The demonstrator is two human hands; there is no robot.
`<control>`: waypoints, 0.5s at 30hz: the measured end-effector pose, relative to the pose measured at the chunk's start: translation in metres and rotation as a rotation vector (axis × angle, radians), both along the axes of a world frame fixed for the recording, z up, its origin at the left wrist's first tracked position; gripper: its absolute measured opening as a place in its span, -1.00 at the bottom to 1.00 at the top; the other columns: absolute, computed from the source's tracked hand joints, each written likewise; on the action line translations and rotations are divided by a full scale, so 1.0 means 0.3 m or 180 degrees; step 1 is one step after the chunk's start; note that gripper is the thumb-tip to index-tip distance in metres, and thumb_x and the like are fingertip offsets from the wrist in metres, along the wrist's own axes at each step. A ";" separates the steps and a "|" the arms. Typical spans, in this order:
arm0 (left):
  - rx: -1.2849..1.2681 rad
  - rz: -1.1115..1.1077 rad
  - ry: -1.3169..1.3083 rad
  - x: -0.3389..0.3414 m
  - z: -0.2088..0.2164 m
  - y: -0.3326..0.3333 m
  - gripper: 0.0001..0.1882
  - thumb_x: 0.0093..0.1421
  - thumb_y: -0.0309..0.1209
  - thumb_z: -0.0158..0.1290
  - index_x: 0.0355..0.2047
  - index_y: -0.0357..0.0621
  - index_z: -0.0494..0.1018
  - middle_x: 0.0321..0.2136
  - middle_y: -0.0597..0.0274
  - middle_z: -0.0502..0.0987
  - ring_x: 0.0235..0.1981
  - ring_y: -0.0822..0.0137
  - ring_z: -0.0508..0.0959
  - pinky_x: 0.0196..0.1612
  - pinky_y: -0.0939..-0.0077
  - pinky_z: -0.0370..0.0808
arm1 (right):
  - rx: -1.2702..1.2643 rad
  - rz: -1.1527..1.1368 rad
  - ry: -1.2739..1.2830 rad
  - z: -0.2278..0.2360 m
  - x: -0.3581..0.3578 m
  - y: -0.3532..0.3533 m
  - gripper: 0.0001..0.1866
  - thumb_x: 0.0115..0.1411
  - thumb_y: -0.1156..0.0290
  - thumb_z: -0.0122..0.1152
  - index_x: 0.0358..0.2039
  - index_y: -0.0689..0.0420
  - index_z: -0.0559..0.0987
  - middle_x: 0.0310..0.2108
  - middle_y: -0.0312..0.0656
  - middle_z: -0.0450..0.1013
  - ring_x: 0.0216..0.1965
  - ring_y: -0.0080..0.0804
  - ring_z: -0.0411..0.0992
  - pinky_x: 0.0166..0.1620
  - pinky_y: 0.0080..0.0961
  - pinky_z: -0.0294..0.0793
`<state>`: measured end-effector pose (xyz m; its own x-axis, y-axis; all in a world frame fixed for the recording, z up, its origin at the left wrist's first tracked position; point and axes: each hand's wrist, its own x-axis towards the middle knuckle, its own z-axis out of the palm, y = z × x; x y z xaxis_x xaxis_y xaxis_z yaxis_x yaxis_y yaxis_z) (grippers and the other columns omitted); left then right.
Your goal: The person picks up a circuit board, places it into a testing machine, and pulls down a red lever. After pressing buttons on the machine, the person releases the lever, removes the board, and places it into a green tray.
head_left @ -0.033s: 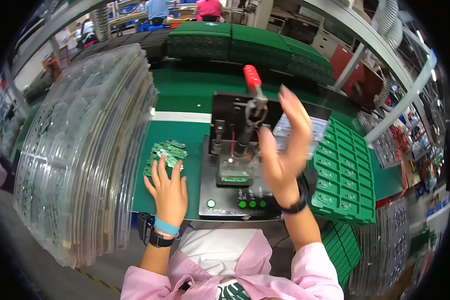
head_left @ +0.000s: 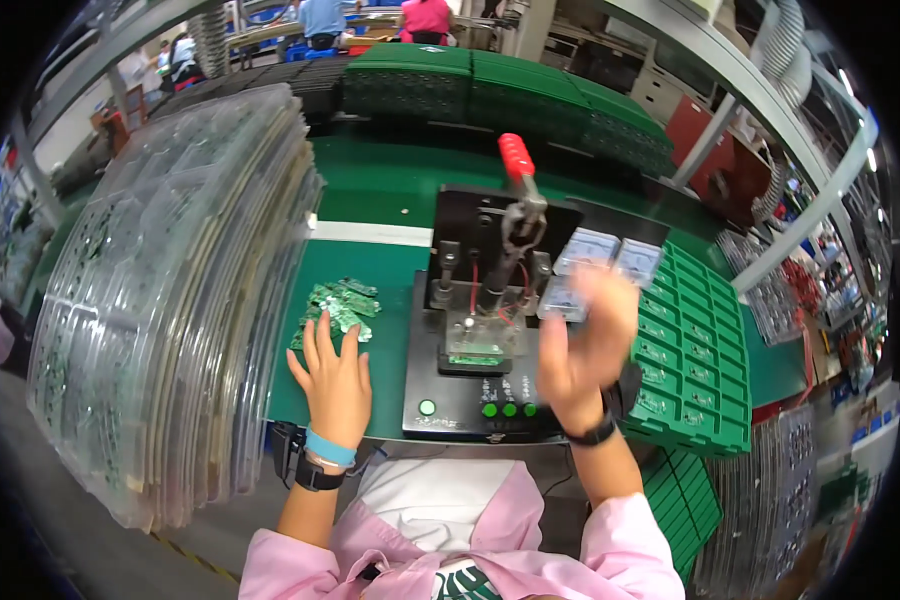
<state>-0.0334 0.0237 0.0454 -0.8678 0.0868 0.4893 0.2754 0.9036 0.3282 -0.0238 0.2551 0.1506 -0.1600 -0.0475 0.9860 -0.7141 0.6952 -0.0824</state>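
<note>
My left hand lies flat with fingers spread, its fingertips at the near edge of a loose pile of small green circuit boards. My right hand hovers just right of a black test fixture, smeared by motion. Its fingers look bent, but whether anything is in them I cannot tell. On the fixture, a toggle clamp with a red handle points upward. Beneath its clear press plate sits a green circuit board.
A tall stack of clear plastic trays stands at the left. Right of the fixture are a green compartment tray holding small parts and some clear-and-white cases. Green trays line the back. Metal frame posts rise at the right.
My right hand has dropped from beside the clamp and moved slightly right, its fingers going from outstretched to more bent. The left hand stays at the pile. The whole view has shifted slightly.
</note>
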 end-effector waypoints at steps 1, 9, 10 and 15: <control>-0.0367 0.0123 -0.0141 -0.020 -0.026 -0.007 -0.60 0.14 -0.48 0.04 0.02 -0.09 0.41 0.20 -0.03 0.22 0.24 -0.02 0.18 0.19 -0.16 0.10 | 0.0401 0.0334 -0.0332 -0.071 0.071 0.044 -0.67 0.02 0.51 0.12 -0.16 0.31 0.45 -0.41 -0.08 0.47 -0.45 -0.23 0.41 -0.31 -0.36 0.41; -0.1047 -0.0674 0.0035 -0.138 0.018 -0.003 -0.80 0.06 -0.58 -0.01 -0.29 -0.17 0.50 -0.21 0.14 0.54 -0.04 0.13 0.49 0.00 0.15 0.34 | 0.2507 -0.0808 -0.2604 -0.151 0.144 0.001 -0.76 -0.07 0.54 0.19 -0.31 0.28 0.53 -0.70 -0.21 0.45 -0.69 -0.32 0.47 -0.64 -0.46 0.40; -0.1042 -0.0702 0.0031 -0.143 0.021 0.000 -0.80 0.06 -0.58 -0.01 -0.29 -0.17 0.50 -0.21 0.14 0.54 -0.04 0.13 0.49 0.00 0.15 0.34 | 0.2665 -0.0869 -0.2593 -0.130 0.142 -0.015 -0.79 -0.06 0.54 0.17 -0.34 0.27 0.51 -0.72 -0.21 0.42 -0.70 -0.31 0.47 -0.65 -0.46 0.40; -0.0853 -0.0920 -0.0140 -0.147 0.051 -0.008 -0.83 0.05 -0.59 -0.02 -0.33 -0.19 0.49 -0.33 0.11 0.56 -0.13 0.11 0.54 -0.06 0.27 0.39 | 0.3218 -0.0912 -0.2622 -0.103 0.107 -0.037 -0.86 -0.04 0.54 0.12 -0.40 0.26 0.45 -0.75 -0.20 0.38 -0.72 -0.31 0.46 -0.67 -0.48 0.40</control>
<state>-0.0775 0.0212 0.0607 -0.8085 0.4502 0.3790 0.5220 0.8460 0.1085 0.0082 0.2439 0.1197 -0.8149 -0.5602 0.1490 -0.5248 0.8221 0.2207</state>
